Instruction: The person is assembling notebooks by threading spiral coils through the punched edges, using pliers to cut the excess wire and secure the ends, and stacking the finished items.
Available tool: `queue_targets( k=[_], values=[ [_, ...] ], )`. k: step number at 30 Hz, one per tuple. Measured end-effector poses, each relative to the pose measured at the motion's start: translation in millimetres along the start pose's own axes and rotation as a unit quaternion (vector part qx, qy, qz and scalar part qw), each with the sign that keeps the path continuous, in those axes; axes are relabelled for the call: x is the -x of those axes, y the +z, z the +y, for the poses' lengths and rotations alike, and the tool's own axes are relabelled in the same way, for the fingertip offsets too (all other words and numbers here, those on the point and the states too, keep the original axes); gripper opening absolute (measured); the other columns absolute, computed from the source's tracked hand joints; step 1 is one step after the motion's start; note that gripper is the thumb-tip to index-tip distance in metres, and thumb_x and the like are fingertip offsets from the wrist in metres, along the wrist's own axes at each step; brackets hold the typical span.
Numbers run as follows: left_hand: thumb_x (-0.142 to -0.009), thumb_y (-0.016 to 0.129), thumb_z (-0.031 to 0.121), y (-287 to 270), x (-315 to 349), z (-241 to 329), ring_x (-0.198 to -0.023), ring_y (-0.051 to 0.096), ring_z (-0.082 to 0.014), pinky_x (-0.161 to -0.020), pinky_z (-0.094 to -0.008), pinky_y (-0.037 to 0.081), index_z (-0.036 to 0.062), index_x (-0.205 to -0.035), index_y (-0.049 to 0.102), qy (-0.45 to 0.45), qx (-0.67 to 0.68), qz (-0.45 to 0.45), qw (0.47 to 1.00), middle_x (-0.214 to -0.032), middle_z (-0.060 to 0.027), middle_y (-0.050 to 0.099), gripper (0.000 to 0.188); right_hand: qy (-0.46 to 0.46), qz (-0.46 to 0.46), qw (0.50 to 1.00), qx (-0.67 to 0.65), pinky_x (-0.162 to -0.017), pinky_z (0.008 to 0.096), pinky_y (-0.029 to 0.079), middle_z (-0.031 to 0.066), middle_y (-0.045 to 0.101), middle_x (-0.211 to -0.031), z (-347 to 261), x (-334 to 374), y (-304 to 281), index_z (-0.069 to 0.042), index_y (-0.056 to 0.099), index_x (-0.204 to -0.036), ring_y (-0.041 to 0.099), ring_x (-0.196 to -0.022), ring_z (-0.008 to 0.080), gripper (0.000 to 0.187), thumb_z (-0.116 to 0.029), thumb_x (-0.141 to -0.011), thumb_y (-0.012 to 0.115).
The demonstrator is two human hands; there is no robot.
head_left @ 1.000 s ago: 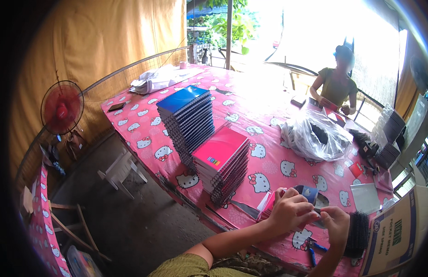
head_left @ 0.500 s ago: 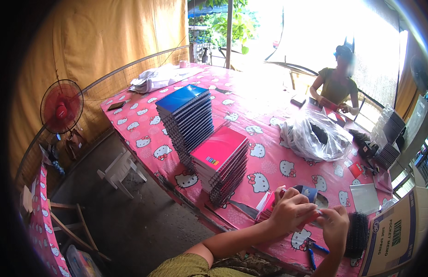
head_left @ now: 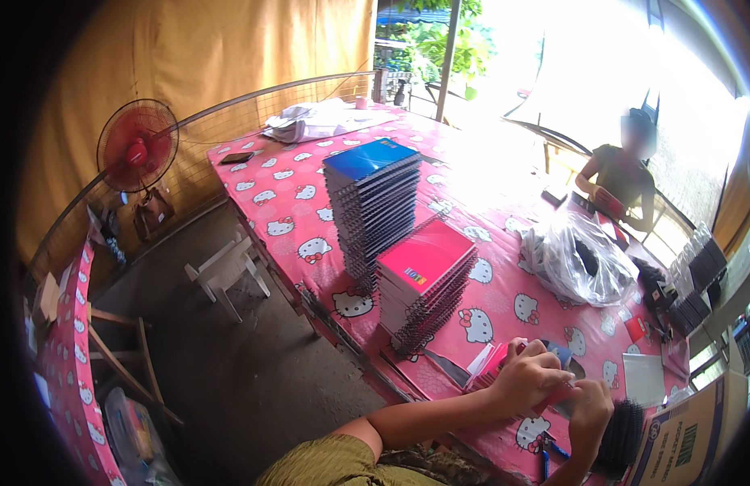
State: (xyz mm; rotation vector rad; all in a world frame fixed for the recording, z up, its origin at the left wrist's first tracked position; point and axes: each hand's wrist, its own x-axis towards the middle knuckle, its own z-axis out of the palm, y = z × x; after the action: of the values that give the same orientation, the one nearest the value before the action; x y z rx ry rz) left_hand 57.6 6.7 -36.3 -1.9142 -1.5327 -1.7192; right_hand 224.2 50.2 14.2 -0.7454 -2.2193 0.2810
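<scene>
My left hand (head_left: 524, 384) is closed on a small pink-covered notebook (head_left: 558, 396), mostly hidden by the fingers. My right hand (head_left: 590, 407) pinches the edge of the same notebook, fingertips close to the left ones. Fanned pink covers (head_left: 489, 364) lie by my left hand, and a blue round object (head_left: 563, 353) sits just behind it. Blue-handled pliers (head_left: 551, 458) rest on the table under my right wrist. A bundle of black spiral coils (head_left: 620, 438) is right of my right hand.
A stack of pink spiral notebooks (head_left: 428, 259) and a taller blue stack (head_left: 371, 162) stand left of my hands. Farther right are a clear plastic bag (head_left: 581, 263) holding dark items, a carton (head_left: 689, 433) and a person (head_left: 622, 178) handling something red.
The whole view has turned, shifting the table and stacks toward the right in the picture. Both my hands stay together on the notebook. The person opposite has moved their hands slightly.
</scene>
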Motion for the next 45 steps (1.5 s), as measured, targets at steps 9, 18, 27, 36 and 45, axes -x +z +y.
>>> queue_targets(
  k=[9, 18, 27, 36, 45],
  values=[
    [-0.074, 0.074, 0.023, -0.3, 0.5, -1.4, -0.089, 0.051, -0.0156, -0.086, -0.0406, 0.028, 0.0222, -0.095, 0.076, -0.009, 0.013, -0.003, 1.000, -0.085, 0.0074, 0.063, 0.022, 0.087, 0.026, 0.995, -0.030, -0.061, 0.0380, 0.042, 0.0133, 0.054, -0.076, -6.0, -1.1, 5.4, 0.001, 0.058, -0.082, 0.055, -0.067, 0.0295, 0.007, -0.002, -0.079, 0.064],
    [-0.072, 0.074, 0.020, -3.0, -0.1, 1.6, -0.089, 0.052, -0.0154, -0.086, -0.0402, 0.028, 0.0232, -0.095, 0.076, -0.015, 0.015, -0.017, 1.000, -0.085, 0.0071, 0.064, 0.023, 0.015, 0.057, 0.998, 0.016, -0.059, 0.0439, 0.039, 0.0173, 0.051, -0.068, -16.3, -3.0, 11.7, 0.003, 0.055, -0.075, 0.052, -0.064, 0.0366, 0.005, 0.002, -0.080, 0.054],
    [-0.071, 0.078, 0.022, -9.0, -0.6, 2.9, -0.093, 0.053, -0.0148, -0.088, -0.0384, 0.028, 0.0206, -0.104, 0.072, -0.043, 0.016, -0.059, 0.997, -0.087, 0.0061, 0.065, 0.033, 0.034, -0.131, 0.987, 0.091, -0.082, 0.0416, 0.049, 0.0209, 0.065, -0.099, 128.9, -26.9, 8.5, -0.001, 0.065, -0.098, 0.062, -0.094, 0.0380, 0.021, -0.012, -0.081, 0.063],
    [-0.069, 0.080, 0.027, -12.8, -7.8, 1.6, -0.096, 0.054, -0.0186, -0.087, -0.0399, 0.032, 0.0131, -0.086, 0.062, -0.059, 0.003, -0.087, 0.994, -0.088, 0.0019, 0.061, 0.029, 0.010, -0.174, 0.977, 0.124, -0.071, 0.0446, 0.050, 0.0168, 0.064, -0.082, 150.7, -9.6, 44.6, -0.003, 0.060, -0.091, 0.062, -0.079, 0.0372, 0.023, -0.014, -0.072, 0.067],
    [-0.067, 0.079, 0.029, -11.2, -13.7, 0.3, -0.093, 0.055, -0.0189, -0.087, -0.0391, 0.033, 0.0120, -0.083, 0.062, -0.079, 0.028, -0.118, 0.989, -0.082, 0.0010, 0.061, 0.029, 0.086, -0.025, 0.963, -0.253, -0.066, 0.0301, 0.049, 0.0048, 0.067, -0.081, 138.3, -12.5, -9.3, -0.003, 0.072, -0.088, 0.062, -0.075, 0.0139, 0.019, 0.003, -0.081, 0.055]
  ],
)
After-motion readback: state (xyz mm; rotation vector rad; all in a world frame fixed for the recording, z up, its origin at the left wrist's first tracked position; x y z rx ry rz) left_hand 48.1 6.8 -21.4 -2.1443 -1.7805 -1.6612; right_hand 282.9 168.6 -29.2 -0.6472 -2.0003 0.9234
